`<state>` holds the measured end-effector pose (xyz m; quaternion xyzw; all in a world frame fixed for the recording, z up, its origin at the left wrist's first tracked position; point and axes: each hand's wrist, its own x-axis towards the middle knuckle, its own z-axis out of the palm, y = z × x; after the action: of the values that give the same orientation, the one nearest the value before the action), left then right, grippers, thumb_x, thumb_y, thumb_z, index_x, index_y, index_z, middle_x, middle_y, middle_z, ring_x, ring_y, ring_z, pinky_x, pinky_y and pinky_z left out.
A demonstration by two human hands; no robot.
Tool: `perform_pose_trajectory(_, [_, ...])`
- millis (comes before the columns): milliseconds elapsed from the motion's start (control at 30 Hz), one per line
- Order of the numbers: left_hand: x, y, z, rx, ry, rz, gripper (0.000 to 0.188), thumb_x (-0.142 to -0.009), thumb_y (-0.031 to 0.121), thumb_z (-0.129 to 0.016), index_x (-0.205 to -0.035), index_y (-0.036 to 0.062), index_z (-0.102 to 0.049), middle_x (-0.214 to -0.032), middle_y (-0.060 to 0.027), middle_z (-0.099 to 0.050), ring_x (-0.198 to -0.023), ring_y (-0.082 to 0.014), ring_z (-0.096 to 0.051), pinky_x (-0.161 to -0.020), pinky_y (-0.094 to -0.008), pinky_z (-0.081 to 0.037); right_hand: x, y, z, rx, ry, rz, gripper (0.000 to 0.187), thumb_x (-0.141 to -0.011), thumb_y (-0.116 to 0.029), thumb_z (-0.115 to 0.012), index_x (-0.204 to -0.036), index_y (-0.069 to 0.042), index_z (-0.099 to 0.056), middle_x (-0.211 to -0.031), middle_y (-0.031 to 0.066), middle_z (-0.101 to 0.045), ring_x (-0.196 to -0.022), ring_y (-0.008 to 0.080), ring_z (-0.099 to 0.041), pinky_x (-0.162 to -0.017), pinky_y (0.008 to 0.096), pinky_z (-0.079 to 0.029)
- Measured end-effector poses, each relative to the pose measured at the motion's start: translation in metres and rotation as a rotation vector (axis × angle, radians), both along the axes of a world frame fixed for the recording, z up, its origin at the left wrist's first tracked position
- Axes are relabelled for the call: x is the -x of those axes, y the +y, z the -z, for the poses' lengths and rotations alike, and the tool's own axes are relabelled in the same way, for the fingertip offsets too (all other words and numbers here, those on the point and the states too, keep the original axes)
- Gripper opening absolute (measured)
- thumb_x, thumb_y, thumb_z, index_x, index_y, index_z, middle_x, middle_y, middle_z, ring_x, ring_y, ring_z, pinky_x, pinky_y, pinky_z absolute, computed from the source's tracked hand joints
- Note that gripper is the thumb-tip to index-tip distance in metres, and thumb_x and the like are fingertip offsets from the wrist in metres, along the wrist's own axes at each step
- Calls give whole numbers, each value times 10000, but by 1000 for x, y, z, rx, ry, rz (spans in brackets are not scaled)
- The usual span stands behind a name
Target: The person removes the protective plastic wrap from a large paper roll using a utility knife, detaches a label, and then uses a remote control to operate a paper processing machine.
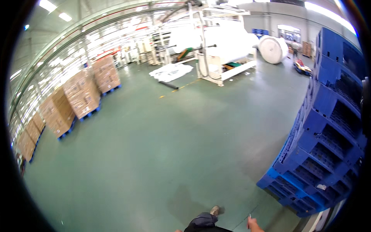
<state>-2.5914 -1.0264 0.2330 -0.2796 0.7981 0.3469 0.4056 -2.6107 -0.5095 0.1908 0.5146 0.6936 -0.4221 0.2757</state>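
Observation:
My right hand (253, 224) is at the lower edge, low over the green floor, with its fingers closed. A small pale tip (250, 216) shows at the fingers, too small to name. Of my left hand (178, 231) only a sliver shows at the lower edge, left of my dark-clothed leg; its fingers are hidden. One shoe (215, 210) is on the floor between the hands. Nearest to my right hand, though apart from it, is a tall stack of blue plastic pallets (297, 170) on the right.
Wrapped carton stacks on blue pallets (81, 92) line the left. Ahead stands a white machine frame (208, 73) with a large white roll (228, 42). Another big roll (272, 50) lies behind it. White sheeting (172, 72) and a dark tube (168, 85) lie on the floor. A person (295, 46) is far right.

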Motion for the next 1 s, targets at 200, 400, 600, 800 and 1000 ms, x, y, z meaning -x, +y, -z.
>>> perform_pose_trajectory(200, [285,48,-5,-25,253,249,310,-799,345,-506,-834,77,-657,-752,-84,-652,-684,-181,-617,-653,-321,-483,13,-3,-30,210,-133,128,465,-831,-408,-546,-655,22,-560,-531,140,-567,-422,262,-555,-384,424,-407])
perform_pose_trajectory(400, [538,166,-55,-40,372,378,293,-825,309,-527,-866,43,-644,-722,-50,-642,-665,-137,-598,-626,-287,-480,116,23,-18,279,-133,250,474,-831,-413,-545,-655,26,-569,-524,144,-568,-424,264,-559,-395,422,-413])
perform_pose_trajectory(600, [647,243,-27,-121,326,402,308,-830,325,-530,-872,45,-651,-731,-52,-653,-673,-148,-613,-638,-288,-487,298,111,13,198,-100,254,484,-830,-419,-544,-655,31,-579,-518,147,-569,-426,265,-562,-405,421,-419])
perform_pose_trajectory(800, [686,294,-4,-321,448,-3,250,-841,244,-542,-869,5,-610,-616,-45,-558,-504,-149,-477,-457,-318,-391,568,248,-65,7,263,238,407,-850,-348,-525,-723,38,-545,-499,120,-533,-385,230,-528,-380,384,-396])
perform_pose_trajectory(1000, [810,393,23,-235,182,87,252,-837,255,-547,-841,15,-623,-634,-46,-585,-530,-144,-517,-490,-312,-425,747,377,-124,-66,452,304,347,-851,-350,-547,-793,-7,-532,-576,85,-545,-393,166,-501,-369,320,-401])
